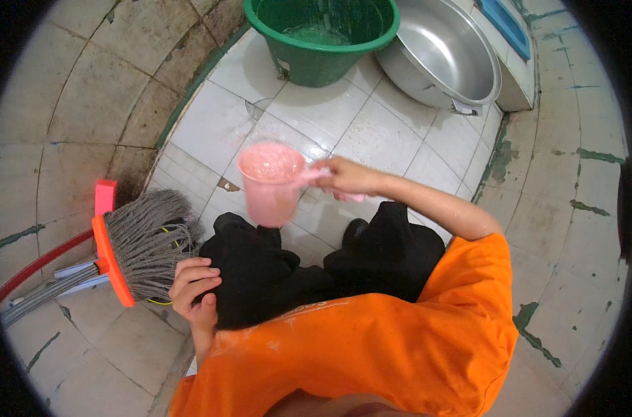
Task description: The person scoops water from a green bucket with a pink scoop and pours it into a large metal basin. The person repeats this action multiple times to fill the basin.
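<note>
Aloft, the right hand (345, 175) grips a pink dipper (269, 197); the left hand (194, 288) lies loosely uncurled on one knee (241, 267). Tilting could spill liquid (271, 164) onto the floor (309, 111).

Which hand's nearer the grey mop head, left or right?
Left. The left hand rests on the black-trousered knee, just right of the mop head in view; contact unclear. The right hand is farther right, gripping the pink dipper by its handle.
</note>
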`<state>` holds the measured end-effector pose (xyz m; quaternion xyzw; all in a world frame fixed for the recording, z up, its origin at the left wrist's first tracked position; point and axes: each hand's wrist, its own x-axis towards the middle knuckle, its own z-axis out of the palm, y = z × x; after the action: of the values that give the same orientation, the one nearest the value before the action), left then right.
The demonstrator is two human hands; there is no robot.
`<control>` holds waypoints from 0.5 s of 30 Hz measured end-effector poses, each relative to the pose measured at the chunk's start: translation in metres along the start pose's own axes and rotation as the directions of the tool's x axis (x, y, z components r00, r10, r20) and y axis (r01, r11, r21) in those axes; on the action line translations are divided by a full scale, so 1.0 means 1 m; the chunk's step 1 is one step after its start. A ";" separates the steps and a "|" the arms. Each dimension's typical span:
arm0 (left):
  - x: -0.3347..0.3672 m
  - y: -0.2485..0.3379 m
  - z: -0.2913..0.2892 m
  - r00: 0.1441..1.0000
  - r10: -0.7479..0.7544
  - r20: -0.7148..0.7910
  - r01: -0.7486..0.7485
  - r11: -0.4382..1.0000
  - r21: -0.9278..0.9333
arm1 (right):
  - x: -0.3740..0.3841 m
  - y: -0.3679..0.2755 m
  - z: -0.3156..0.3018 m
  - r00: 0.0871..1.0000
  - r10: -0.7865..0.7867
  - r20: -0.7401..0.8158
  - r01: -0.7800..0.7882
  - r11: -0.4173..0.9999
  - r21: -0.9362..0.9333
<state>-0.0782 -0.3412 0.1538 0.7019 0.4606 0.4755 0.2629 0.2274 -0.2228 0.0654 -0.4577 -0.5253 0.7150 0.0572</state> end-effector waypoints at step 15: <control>0.066 0.013 0.007 0.894 -0.067 0.443 0.067 0.998 0.017 | -0.108 0.184 -0.029 0.882 0.419 -0.215 -0.372 0.900 0.228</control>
<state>-0.0582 -0.2870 0.1892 0.7755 0.4128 0.2938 0.3766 0.3832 -0.3444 -0.0194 -0.6377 -0.3418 0.6900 0.0186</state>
